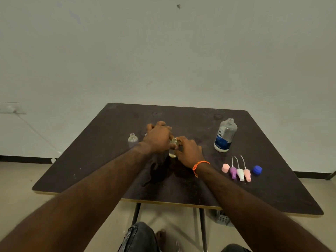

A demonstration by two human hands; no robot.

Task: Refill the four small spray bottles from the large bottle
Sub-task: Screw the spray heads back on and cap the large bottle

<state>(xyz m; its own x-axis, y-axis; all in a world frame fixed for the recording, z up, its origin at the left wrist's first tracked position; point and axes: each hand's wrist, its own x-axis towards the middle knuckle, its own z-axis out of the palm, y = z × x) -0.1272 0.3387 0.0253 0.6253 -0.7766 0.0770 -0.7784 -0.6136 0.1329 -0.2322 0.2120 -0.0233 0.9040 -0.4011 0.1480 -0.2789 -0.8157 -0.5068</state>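
Reaching over the dark brown rectangular table point(101, 160), both your hands meet at 1 small clear plastic spray bottle point(173, 149), uncapped and standing upright near the table's middle. Your right hand point(188, 151) has its fingers curled round that bottle's right side and grips it; an orange thread bracelet point(200, 165) circles the wrist. Your left hand point(159, 137) lies just left of the same bottle with fingers bent, and its thumb appears to touch the bottle's neck; whether it truly grips cannot be told, since the hand's back hides the fingers. A 2nd small clear open-necked bottle point(133, 140) stands left of your left hand, apart from it. The large clear bottle with the blue-and-white label point(225, 135) stands upright and uncapped at the right. In front of it, in a row: a pink cap point(225, 168), a purple sprayer head point(233, 172), a white sprayer head point(240, 174), a pink sprayer head point(247, 174), and a blue screw cap point(257, 170).
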